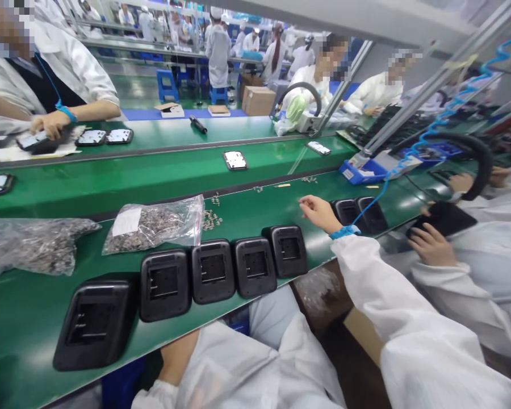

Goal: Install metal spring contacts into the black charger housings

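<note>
My right hand [319, 212], with a blue coiled wrist strap [344, 232], hovers over the green bench right of the row of black plastic housings. Its fingers are bent together in a pinch; anything between the tips is too small to make out. Of my left hand [179, 355], only the part by the wrist shows, low at the bench's front edge, its fingers hidden. Several black housings [213, 271] with square recesses stand along that edge. Two more housings [371, 216] are beyond my right wrist. Small metal parts [212, 218] lie loose beside a clear bag of such parts [149, 226].
Another full bag [29, 247] lies at left. Behind, a green conveyor [170, 170] carries a white-faced panel [235, 160]. A blue bin [363, 170] stands at right. The strap's blue cord rises across the right side. Co-workers sit opposite and at right; one co-worker's hand [432, 244] holds a black housing.
</note>
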The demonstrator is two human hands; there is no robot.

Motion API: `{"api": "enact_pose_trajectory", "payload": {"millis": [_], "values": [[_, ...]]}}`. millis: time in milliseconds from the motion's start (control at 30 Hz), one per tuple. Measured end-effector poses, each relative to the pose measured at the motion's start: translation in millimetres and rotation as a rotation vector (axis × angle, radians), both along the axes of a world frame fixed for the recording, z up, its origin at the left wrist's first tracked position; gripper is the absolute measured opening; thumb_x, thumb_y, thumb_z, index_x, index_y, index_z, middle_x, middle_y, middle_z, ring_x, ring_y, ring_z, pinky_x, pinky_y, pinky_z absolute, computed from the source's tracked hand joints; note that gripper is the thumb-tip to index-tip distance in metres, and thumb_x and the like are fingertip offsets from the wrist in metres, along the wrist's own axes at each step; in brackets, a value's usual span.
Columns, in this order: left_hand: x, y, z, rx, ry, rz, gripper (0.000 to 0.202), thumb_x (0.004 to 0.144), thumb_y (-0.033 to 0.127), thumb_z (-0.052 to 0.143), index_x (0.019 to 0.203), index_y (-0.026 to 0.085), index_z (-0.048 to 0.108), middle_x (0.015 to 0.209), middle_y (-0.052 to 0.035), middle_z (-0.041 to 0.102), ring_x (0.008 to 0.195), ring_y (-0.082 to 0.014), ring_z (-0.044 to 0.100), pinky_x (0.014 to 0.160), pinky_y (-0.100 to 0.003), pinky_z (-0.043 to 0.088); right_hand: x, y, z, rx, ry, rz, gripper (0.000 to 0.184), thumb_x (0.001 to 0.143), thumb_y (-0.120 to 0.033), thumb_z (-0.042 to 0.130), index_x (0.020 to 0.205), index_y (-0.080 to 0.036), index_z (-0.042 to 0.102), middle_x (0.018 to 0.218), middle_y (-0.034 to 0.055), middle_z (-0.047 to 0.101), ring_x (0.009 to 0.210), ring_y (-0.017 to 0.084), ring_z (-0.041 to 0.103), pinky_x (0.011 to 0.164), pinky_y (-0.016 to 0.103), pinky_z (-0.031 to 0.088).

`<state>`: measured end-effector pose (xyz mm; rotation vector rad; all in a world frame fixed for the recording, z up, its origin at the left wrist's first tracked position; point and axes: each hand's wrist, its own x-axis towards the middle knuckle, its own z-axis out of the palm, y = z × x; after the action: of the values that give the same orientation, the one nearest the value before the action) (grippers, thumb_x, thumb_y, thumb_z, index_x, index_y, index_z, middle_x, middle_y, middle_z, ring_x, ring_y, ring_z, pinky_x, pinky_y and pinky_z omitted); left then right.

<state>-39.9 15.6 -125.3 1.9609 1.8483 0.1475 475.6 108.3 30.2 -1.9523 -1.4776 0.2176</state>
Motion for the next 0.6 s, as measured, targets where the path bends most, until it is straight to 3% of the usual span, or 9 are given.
{"api": "enact_pose_trajectory", "payload": {"millis": [100,267,433,600], "values": [[2,1,0.5,0.129,0.06,-0.029,0.047,0.088,0.044,0.059,0.132,0.033,0.072,0.125,-0.0045,0.075,0.146,-0.0402,0.047,0.124,-0.06,0.039,-6,-25,0.3,0.038,0.024,-0.03,0.02,0.082,-0.04,0.058,0.084,-0.021,0.065,0.071,0.0034,0.069,0.064,0.02,0.065,0.063,0.034,0.055],[5,0,5.1,0.249,0.104,-0.061,0.049,0.093,0.047,0.053,0.133,0.024,0.07,0.12,-0.0111,0.075,0.145,-0.038,0.047,0.125,-0.057,0.037,-27,-64,11.4,0.136,0.006,-0.056,0.024,0.083,-0.044,0.062,0.085,-0.021,0.069,0.083,0.0069,0.074,0.075,0.021,0.068,0.074,0.036,0.056],[8,-8,6.0,0.289,0.116,-0.024,0.042,0.094,0.054,0.055,0.124,0.031,0.072,0.115,-0.0027,0.075,0.138,-0.0377,0.053,0.12,-0.057,0.039,-56,-92,20.3,0.227,0.03,0.028,0.023,0.084,-0.043,0.067,0.084,-0.021,0.071,0.082,0.0062,0.073,0.074,0.021,0.068,0.069,0.034,0.055],[21,-22,11.0,0.352,0.186,0.01,0.038,0.094,0.05,0.058,0.114,0.023,0.075,0.11,-0.0123,0.075,0.132,-0.0381,0.056,0.119,-0.054,0.037,-83,-106,17.0,0.089,0.254,0.166,0.026,0.083,-0.046,0.072,0.087,-0.02,0.069,0.078,0.005,0.074,0.072,0.023,0.074,0.068,0.035,0.059]]}}
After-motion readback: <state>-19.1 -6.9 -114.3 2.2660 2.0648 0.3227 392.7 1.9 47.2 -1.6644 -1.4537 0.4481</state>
